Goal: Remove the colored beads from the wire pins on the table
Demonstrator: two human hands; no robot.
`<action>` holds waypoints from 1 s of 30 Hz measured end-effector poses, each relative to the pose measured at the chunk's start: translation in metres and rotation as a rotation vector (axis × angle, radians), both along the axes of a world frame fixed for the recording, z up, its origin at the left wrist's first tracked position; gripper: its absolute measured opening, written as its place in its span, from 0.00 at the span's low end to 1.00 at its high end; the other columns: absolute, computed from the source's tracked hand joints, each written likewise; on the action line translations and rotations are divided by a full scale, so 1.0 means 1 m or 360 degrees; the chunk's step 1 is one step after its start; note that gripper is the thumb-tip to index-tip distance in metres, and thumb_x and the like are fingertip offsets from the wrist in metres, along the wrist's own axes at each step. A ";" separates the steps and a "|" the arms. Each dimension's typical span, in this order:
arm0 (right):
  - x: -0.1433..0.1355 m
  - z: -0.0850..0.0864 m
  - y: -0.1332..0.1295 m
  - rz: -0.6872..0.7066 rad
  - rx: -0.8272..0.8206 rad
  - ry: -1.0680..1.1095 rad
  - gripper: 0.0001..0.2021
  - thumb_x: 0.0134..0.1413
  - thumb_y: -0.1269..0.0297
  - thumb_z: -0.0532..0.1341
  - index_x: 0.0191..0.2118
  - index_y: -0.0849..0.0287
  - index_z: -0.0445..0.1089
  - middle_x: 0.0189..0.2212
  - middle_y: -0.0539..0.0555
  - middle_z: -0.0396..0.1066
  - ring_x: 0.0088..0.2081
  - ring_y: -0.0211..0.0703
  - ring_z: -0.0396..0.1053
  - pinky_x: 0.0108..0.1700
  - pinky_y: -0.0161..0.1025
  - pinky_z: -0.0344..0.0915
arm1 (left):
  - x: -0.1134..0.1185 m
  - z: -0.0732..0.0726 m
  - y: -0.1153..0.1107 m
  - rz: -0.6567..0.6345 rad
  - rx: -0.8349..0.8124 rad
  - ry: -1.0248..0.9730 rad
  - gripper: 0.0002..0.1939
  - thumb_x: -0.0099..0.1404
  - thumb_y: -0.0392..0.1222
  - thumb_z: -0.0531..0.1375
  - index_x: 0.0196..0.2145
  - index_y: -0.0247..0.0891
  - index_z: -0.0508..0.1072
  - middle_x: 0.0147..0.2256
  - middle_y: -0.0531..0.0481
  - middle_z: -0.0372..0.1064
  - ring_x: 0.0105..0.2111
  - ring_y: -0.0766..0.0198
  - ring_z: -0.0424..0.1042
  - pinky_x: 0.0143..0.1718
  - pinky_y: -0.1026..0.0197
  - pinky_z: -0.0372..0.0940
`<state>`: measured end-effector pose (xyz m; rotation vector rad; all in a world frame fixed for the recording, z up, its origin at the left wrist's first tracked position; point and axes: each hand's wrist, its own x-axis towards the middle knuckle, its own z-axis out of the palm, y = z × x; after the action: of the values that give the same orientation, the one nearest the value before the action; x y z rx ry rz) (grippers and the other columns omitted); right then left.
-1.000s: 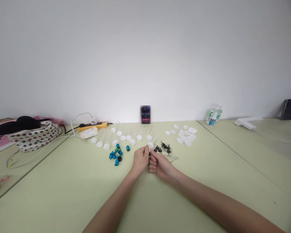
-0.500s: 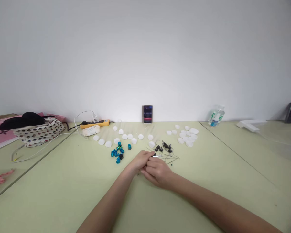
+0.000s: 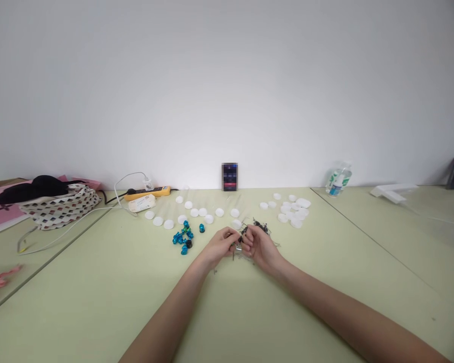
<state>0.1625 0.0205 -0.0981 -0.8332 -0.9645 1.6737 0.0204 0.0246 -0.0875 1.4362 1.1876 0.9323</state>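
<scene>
Over the green table, my left hand [image 3: 221,246] is closed in a pinch around a small black part [image 3: 239,239]. Close against it, my right hand [image 3: 260,248] has its fingers curled together at the same part, and its fingertips partly hide what they hold. Thin metal rods [image 3: 243,257] lie beneath the hands. Just behind the right hand is a pile of small black pieces [image 3: 264,227] with more thin rods. Left of my left hand lie several shiny blue pieces [image 3: 184,236], some with black bases.
White round caps [image 3: 209,219] on clear tubes stretch behind the hands. More white caps [image 3: 295,214] lie at right. A phone [image 3: 229,176] leans on the wall. Farther out are a clear bottle [image 3: 337,181], a yellow power strip [image 3: 155,192] and a patterned basket [image 3: 60,206].
My right hand has moved off my left hand, slightly up and right, and its fingers now meet the left fingertips. The small black part now shows between them.
</scene>
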 end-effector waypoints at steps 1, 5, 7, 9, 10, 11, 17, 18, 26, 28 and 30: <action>0.001 0.001 0.001 -0.0069 0.0061 -0.0169 0.18 0.53 0.54 0.52 0.20 0.58 0.50 0.17 0.45 0.49 0.19 0.34 0.52 0.22 0.33 0.49 | -0.003 0.000 0.002 0.0097 0.0078 0.0069 0.12 0.57 0.49 0.55 0.28 0.36 0.66 0.23 0.54 0.60 0.21 0.71 0.59 0.24 0.67 0.56; 0.008 0.002 0.004 -0.0398 0.0701 -0.1198 0.15 0.57 0.56 0.49 0.23 0.58 0.53 0.21 0.48 0.56 0.24 0.38 0.55 0.27 0.36 0.54 | -0.027 -0.001 0.015 0.0664 0.0452 0.0386 0.10 0.62 0.46 0.49 0.29 0.38 0.64 0.31 0.50 0.62 0.33 0.63 0.63 0.37 0.61 0.58; 0.012 0.000 0.007 -0.0473 0.1062 -0.1609 0.14 0.60 0.60 0.45 0.25 0.58 0.55 0.26 0.51 0.59 0.29 0.40 0.57 0.32 0.38 0.57 | -0.046 -0.001 0.022 0.0929 0.0576 0.0544 0.09 0.64 0.44 0.47 0.33 0.38 0.63 0.37 0.46 0.61 0.40 0.58 0.61 0.43 0.57 0.56; 0.014 -0.006 0.010 -0.0466 0.1229 -0.1863 0.14 0.61 0.64 0.42 0.28 0.58 0.58 0.30 0.54 0.61 0.33 0.43 0.59 0.36 0.40 0.59 | -0.066 -0.003 0.029 0.1126 0.0627 0.0677 0.09 0.65 0.41 0.45 0.35 0.38 0.63 0.41 0.43 0.59 0.43 0.55 0.60 0.45 0.54 0.54; 0.015 -0.009 0.012 -0.0447 0.1262 -0.1954 0.13 0.61 0.66 0.42 0.29 0.59 0.59 0.31 0.56 0.61 0.34 0.43 0.59 0.37 0.40 0.59 | -0.076 -0.005 0.032 0.1205 0.0632 0.0733 0.10 0.65 0.40 0.44 0.35 0.38 0.63 0.41 0.43 0.59 0.44 0.54 0.60 0.46 0.53 0.54; 0.016 -0.014 0.014 -0.0429 0.1288 -0.2031 0.13 0.61 0.67 0.42 0.30 0.59 0.60 0.32 0.57 0.62 0.35 0.44 0.60 0.38 0.41 0.60 | -0.086 -0.007 0.035 0.1269 0.0625 0.0781 0.10 0.65 0.39 0.44 0.35 0.38 0.63 0.41 0.42 0.59 0.44 0.54 0.61 0.46 0.52 0.54; 0.017 -0.031 0.020 -0.0422 0.1450 -0.2246 0.09 0.57 0.73 0.47 0.32 0.61 0.63 0.34 0.58 0.64 0.37 0.46 0.60 0.40 0.42 0.60 | -0.125 -0.030 0.049 0.1512 0.0365 0.0913 0.12 0.63 0.37 0.44 0.33 0.36 0.65 0.36 0.41 0.64 0.39 0.53 0.65 0.40 0.54 0.59; 0.017 -0.032 0.020 -0.0441 0.1471 -0.2263 0.09 0.57 0.73 0.48 0.32 0.60 0.64 0.34 0.58 0.64 0.37 0.46 0.61 0.40 0.42 0.60 | -0.127 -0.033 0.050 0.1523 0.0326 0.0923 0.12 0.63 0.37 0.44 0.33 0.36 0.66 0.35 0.41 0.65 0.38 0.54 0.66 0.38 0.55 0.60; 0.009 -0.023 0.010 -0.0766 0.1648 -0.2513 0.07 0.57 0.69 0.51 0.36 0.59 0.65 0.38 0.58 0.65 0.41 0.49 0.60 0.41 0.44 0.56 | -0.120 -0.038 0.049 0.1439 0.0288 0.1130 0.14 0.63 0.37 0.44 0.36 0.32 0.68 0.38 0.37 0.66 0.43 0.52 0.64 0.44 0.54 0.57; -0.003 -0.017 0.009 -0.0747 0.1748 -0.2474 0.08 0.58 0.67 0.51 0.39 0.60 0.64 0.41 0.59 0.64 0.44 0.50 0.60 0.43 0.45 0.55 | -0.118 -0.037 0.049 0.1401 0.0288 0.1179 0.14 0.64 0.38 0.44 0.36 0.32 0.68 0.39 0.36 0.66 0.43 0.50 0.64 0.45 0.53 0.56; -0.022 -0.010 0.013 -0.0584 0.1821 -0.2381 0.10 0.59 0.66 0.50 0.45 0.61 0.62 0.42 0.59 0.63 0.44 0.48 0.61 0.44 0.43 0.57 | -0.115 -0.037 0.048 0.1372 0.0281 0.1220 0.15 0.64 0.40 0.45 0.36 0.32 0.68 0.40 0.35 0.65 0.44 0.49 0.63 0.45 0.52 0.56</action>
<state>0.1402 0.0331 -0.1081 -1.2131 -2.1925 -0.2513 -0.0950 0.0727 -0.1243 1.4685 2.4667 1.0861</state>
